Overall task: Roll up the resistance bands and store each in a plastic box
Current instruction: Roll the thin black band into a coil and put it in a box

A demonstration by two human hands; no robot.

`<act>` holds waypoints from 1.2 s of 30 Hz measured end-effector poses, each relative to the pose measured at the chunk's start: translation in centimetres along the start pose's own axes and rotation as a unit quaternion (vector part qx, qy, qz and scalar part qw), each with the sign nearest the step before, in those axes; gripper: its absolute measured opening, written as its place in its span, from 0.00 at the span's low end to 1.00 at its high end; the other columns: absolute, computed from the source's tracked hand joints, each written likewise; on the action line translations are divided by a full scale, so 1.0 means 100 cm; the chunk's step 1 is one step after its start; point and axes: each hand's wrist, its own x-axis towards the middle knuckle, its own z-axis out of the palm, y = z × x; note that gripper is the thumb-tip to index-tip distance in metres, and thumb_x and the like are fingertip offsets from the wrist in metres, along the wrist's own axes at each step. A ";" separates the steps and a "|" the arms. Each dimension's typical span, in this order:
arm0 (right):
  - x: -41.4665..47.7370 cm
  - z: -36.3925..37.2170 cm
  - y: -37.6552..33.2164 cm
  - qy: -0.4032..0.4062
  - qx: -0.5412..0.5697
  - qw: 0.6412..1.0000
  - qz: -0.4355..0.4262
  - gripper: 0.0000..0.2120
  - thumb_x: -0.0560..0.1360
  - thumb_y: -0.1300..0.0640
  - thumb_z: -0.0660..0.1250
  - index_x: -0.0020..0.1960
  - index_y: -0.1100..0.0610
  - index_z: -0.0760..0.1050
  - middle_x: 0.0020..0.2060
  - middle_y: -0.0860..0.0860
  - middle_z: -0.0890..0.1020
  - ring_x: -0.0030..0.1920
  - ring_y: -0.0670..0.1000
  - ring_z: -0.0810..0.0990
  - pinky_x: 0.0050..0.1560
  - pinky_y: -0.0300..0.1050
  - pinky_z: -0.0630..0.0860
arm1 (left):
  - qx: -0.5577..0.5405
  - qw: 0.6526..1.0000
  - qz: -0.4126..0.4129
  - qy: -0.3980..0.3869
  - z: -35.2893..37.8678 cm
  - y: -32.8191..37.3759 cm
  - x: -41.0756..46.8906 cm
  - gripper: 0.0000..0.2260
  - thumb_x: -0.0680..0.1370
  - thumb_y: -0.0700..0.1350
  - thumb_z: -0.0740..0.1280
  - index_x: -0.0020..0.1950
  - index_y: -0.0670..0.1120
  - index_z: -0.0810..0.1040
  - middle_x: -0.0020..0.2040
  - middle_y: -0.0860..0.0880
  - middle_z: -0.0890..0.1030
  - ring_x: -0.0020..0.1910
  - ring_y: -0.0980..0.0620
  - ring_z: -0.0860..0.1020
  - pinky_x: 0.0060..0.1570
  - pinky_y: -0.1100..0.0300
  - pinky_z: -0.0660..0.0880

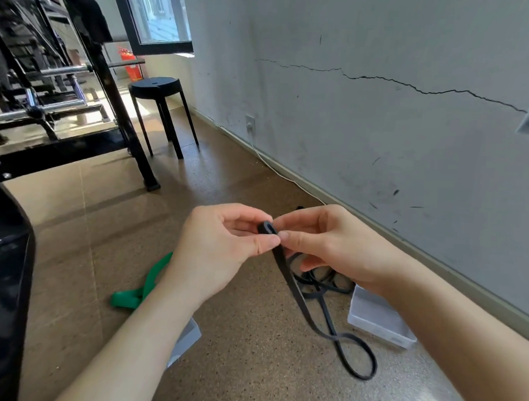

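Both hands are raised over the floor (pixel 250 366). The left hand (pixel 225 244) and right hand (pixel 325 245) are pinched together on the curled end of the black resistance band (pixel 295 288). The rest hangs to the floor, ending in a loop. There is open floor ahead, a wall (pixel 381 129) close on the right and a black rack frame (pixel 9 265) on the left. The clear plastic box (pixel 379 323) is near the baseboard, part hidden by the right forearm. A second box (pixel 187 339) is mostly under the left forearm. The green resistance band (pixel 138 295) is cut off by the left wrist. The band tangle behind the right hand is hard to read.
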 end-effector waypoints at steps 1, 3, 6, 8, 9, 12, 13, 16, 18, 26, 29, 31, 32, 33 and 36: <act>-0.002 0.001 -0.002 -0.015 0.033 0.999 0.003 0.09 0.75 0.52 0.70 0.53 0.52 0.83 0.42 0.47 0.86 0.43 0.43 0.83 0.43 0.41 0.78 | 0.035 0.999 0.014 0.015 0.000 0.000 -0.001 0.10 0.65 0.40 0.78 0.43 0.52 0.85 0.38 0.54 0.85 0.39 0.57 0.83 0.42 0.61 0.80; -0.006 0.004 -0.006 -0.018 0.054 0.998 -0.009 0.12 0.72 0.48 0.71 0.51 0.53 0.84 0.41 0.48 0.86 0.42 0.43 0.82 0.43 0.41 0.78 | 0.098 0.993 0.040 0.042 0.001 0.000 -0.004 0.09 0.66 0.43 0.78 0.42 0.55 0.85 0.35 0.57 0.84 0.37 0.60 0.82 0.41 0.60 0.81; -0.007 0.010 -0.007 0.037 0.050 0.998 -0.018 0.08 0.72 0.52 0.73 0.47 0.56 0.84 0.36 0.48 0.85 0.36 0.43 0.80 0.36 0.38 0.77 | 0.119 0.990 0.060 0.050 0.004 0.001 -0.006 0.09 0.66 0.43 0.78 0.41 0.55 0.85 0.34 0.56 0.83 0.35 0.61 0.81 0.39 0.59 0.81; -0.006 0.012 -0.006 0.051 0.058 0.997 -0.013 0.06 0.74 0.55 0.72 0.47 0.57 0.84 0.35 0.49 0.85 0.34 0.43 0.80 0.34 0.38 0.76 | 0.130 0.988 0.067 0.049 0.005 0.001 -0.007 0.12 0.65 0.43 0.79 0.43 0.56 0.84 0.34 0.55 0.83 0.34 0.60 0.80 0.39 0.61 0.80; -0.006 0.013 -0.005 0.056 0.060 0.997 -0.010 0.06 0.75 0.56 0.71 0.46 0.58 0.84 0.35 0.50 0.85 0.34 0.44 0.80 0.34 0.38 0.76 | 0.124 0.989 0.063 0.045 0.004 0.001 -0.007 0.13 0.65 0.43 0.80 0.45 0.57 0.83 0.34 0.55 0.83 0.35 0.59 0.80 0.39 0.61 0.80; -0.006 0.014 -0.007 0.063 0.063 0.996 -0.010 0.09 0.78 0.56 0.67 0.46 0.61 0.83 0.36 0.54 0.86 0.35 0.46 0.81 0.33 0.38 0.76 | 0.088 0.995 0.043 0.026 0.003 0.003 -0.008 0.15 0.64 0.44 0.80 0.46 0.57 0.81 0.35 0.54 0.83 0.35 0.55 0.81 0.40 0.59 0.80; -0.006 0.015 -0.008 0.063 0.062 0.996 -0.010 0.10 0.78 0.56 0.67 0.47 0.61 0.83 0.36 0.55 0.86 0.35 0.46 0.82 0.33 0.38 0.76 | 0.076 0.996 0.038 0.021 0.003 0.004 -0.008 0.15 0.65 0.43 0.79 0.46 0.55 0.81 0.35 0.53 0.84 0.35 0.54 0.82 0.40 0.59 0.80; -0.006 0.015 -0.008 0.074 0.056 0.996 -0.018 0.11 0.79 0.55 0.66 0.46 0.60 0.83 0.35 0.56 0.86 0.34 0.48 0.82 0.32 0.37 0.76 | 0.015 1.000 0.019 0.010 0.001 0.005 -0.008 0.10 0.68 0.44 0.77 0.47 0.51 0.83 0.36 0.51 0.85 0.37 0.52 0.83 0.42 0.58 0.81; -0.006 0.015 -0.009 0.081 0.053 0.995 -0.027 0.10 0.79 0.55 0.66 0.46 0.59 0.83 0.37 0.56 0.86 0.36 0.49 0.82 0.32 0.37 0.76 | -0.029 1.000 0.005 0.008 0.001 0.006 -0.008 0.07 0.71 0.44 0.75 0.48 0.49 0.84 0.37 0.49 0.85 0.37 0.51 0.84 0.40 0.58 0.81; -0.002 0.013 -0.008 0.050 0.112 0.992 -0.001 0.08 0.77 0.55 0.67 0.47 0.57 0.83 0.38 0.49 0.83 0.40 0.42 0.79 0.36 0.38 0.76 | -0.040 0.998 0.004 0.052 0.004 0.002 -0.005 0.08 0.72 0.38 0.73 0.46 0.50 0.81 0.37 0.50 0.85 0.39 0.50 0.84 0.45 0.54 0.80; -0.002 0.012 -0.008 0.053 0.120 0.991 -0.003 0.05 0.75 0.56 0.70 0.45 0.57 0.83 0.36 0.50 0.82 0.38 0.46 0.78 0.35 0.40 0.75 | -0.031 0.997 0.005 0.064 0.005 0.000 -0.003 0.08 0.71 0.37 0.73 0.44 0.49 0.80 0.36 0.50 0.85 0.39 0.51 0.84 0.44 0.56 0.80; -0.002 0.014 -0.007 0.076 0.083 0.994 -0.010 0.06 0.76 0.56 0.70 0.45 0.58 0.83 0.37 0.52 0.82 0.38 0.48 0.78 0.36 0.39 0.76 | -0.023 0.998 0.012 0.063 0.005 -0.001 -0.003 0.07 0.71 0.36 0.74 0.43 0.48 0.82 0.36 0.51 0.85 0.37 0.53 0.84 0.41 0.62 0.80; -0.002 0.015 -0.007 0.086 0.069 0.994 -0.014 0.06 0.76 0.56 0.70 0.45 0.59 0.83 0.37 0.53 0.82 0.37 0.48 0.78 0.36 0.39 0.76 | -0.016 0.998 0.020 0.062 0.004 -0.002 -0.002 0.07 0.70 0.37 0.75 0.42 0.48 0.82 0.36 0.51 0.85 0.37 0.55 0.83 0.39 0.66 0.79; -0.002 0.015 -0.006 0.092 0.058 0.994 -0.015 0.06 0.76 0.57 0.69 0.45 0.58 0.83 0.36 0.52 0.82 0.37 0.48 0.78 0.36 0.39 0.77 | -0.007 0.998 0.030 0.061 0.004 -0.002 -0.002 0.06 0.69 0.38 0.76 0.42 0.48 0.83 0.36 0.52 0.85 0.36 0.56 0.83 0.38 0.68 0.78; -0.002 0.015 -0.007 0.074 0.064 0.995 0.004 0.07 0.77 0.57 0.69 0.45 0.59 0.83 0.35 0.51 0.82 0.36 0.46 0.78 0.35 0.39 0.77 | 0.032 0.996 0.048 0.066 0.003 -0.004 -0.001 0.07 0.67 0.40 0.77 0.41 0.49 0.83 0.36 0.54 0.84 0.35 0.59 0.82 0.39 0.66 0.79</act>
